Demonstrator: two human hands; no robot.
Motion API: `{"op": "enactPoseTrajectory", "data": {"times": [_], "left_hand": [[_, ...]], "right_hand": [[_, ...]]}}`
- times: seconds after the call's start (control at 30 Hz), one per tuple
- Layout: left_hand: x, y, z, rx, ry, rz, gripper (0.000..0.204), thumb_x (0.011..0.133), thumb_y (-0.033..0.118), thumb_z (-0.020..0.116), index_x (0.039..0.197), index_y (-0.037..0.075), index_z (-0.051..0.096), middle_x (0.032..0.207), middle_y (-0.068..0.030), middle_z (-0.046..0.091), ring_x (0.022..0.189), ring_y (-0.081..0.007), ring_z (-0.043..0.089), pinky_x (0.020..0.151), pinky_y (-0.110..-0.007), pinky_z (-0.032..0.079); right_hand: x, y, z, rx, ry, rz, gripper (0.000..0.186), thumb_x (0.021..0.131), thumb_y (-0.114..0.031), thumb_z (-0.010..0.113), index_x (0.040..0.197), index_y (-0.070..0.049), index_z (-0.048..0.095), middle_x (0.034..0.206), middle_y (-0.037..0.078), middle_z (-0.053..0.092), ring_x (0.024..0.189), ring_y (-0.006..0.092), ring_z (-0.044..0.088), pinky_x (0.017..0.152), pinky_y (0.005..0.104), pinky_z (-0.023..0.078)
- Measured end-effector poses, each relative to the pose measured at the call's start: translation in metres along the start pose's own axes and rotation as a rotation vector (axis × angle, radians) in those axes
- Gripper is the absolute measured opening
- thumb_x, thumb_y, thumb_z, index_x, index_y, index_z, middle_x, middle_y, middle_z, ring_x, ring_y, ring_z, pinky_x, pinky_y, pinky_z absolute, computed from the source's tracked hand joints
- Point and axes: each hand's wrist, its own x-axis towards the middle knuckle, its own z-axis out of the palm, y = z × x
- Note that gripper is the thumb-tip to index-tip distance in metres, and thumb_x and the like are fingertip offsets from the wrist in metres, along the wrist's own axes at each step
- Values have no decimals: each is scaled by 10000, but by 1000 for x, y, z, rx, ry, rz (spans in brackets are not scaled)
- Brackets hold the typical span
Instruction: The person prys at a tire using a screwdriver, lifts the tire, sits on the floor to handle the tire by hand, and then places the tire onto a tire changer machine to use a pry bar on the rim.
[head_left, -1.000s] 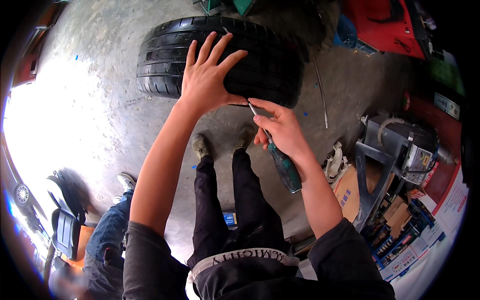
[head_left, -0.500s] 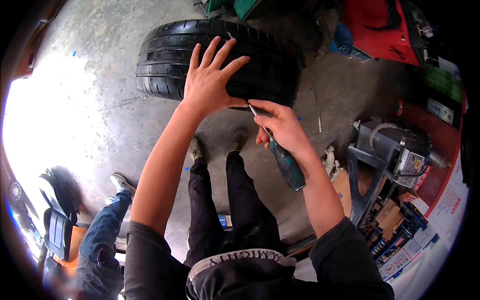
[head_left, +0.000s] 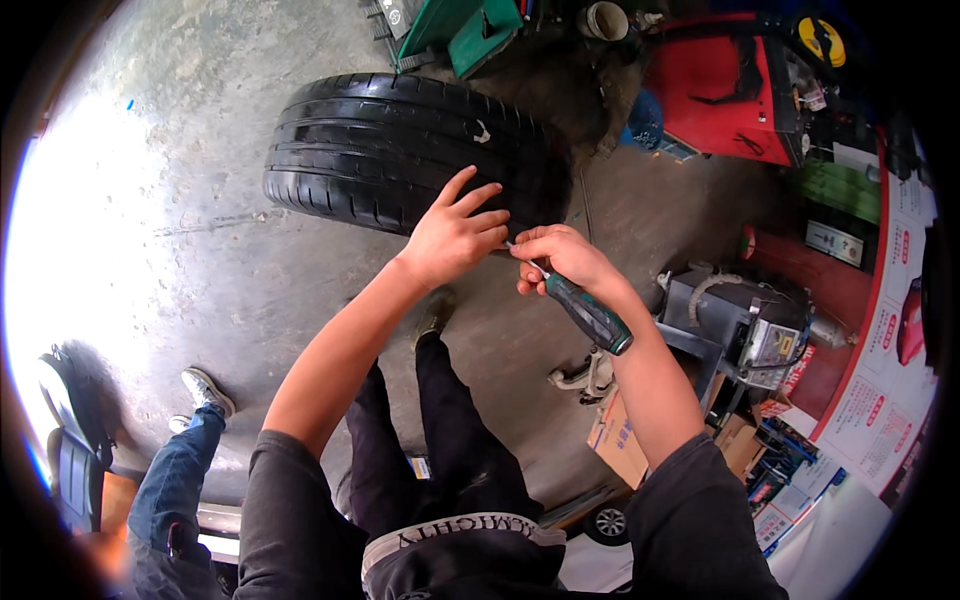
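A black tyre (head_left: 350, 150) stands on its tread on the concrete floor, with a pale scuffed spot on the tread. My right hand (head_left: 568, 258) pinches the thin metal shaft of a screwdriver (head_left: 590, 315). Its dark green and black handle slants down along my wrist. The shaft points up-left to the tyre's near edge, where its tip is hidden by my fingers. My left hand (head_left: 455, 238) lies on the near side of the tread, fingers slightly bent and apart, its thumb side out of sight close to the screwdriver's tip.
Green metal equipment (head_left: 450, 35) stands beyond the tyre. A red panel (head_left: 715, 95) is at the far right. Nearer on the right are a grey machine (head_left: 720, 310) and a cardboard box (head_left: 618, 440). Another person's jeans-clad leg (head_left: 175, 470) is at the left, beside a black seat (head_left: 75, 455).
My left hand has drawn down from the tread with its fingers less spread, toward the screwdriver. My right hand still grips the screwdriver. The whole view has shifted, bringing more of the right side in.
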Motion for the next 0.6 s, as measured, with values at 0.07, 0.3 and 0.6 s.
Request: {"op": "enactPoseTrajectory", "data": {"times": [0.07, 0.3, 0.6], "left_hand": [[0, 0, 5, 24, 34, 9, 193, 731, 216, 752, 899, 126, 723, 1080, 9, 727, 1261, -265, 594, 1175, -582, 344], [-2, 8, 13, 12, 131, -14, 168, 784, 257, 727, 888, 128, 702, 1005, 22, 696, 1229, -247, 598, 1173, -560, 351], [-5, -3, 5, -19, 87, -12, 200, 736, 250, 770, 885, 131, 708, 1061, 26, 732, 1256, -252, 603, 1159, -562, 367]], "right_hand": [[-7, -7, -2, -36, 28, 25, 266, 952, -144, 631, 1120, 61, 606, 725, 110, 658, 649, 227, 705, 521, 281, 507], [-114, -26, 2, -218, 69, -148, 518, 903, -161, 713, 1366, -9, 536, 1284, 157, 591, 871, 255, 724, 672, 328, 593], [-143, 1, 48, -1318, 344, -714, 362, 904, -83, 664, 1250, 7, 605, 1146, 187, 627, 926, 376, 690, 757, 391, 587]]}}
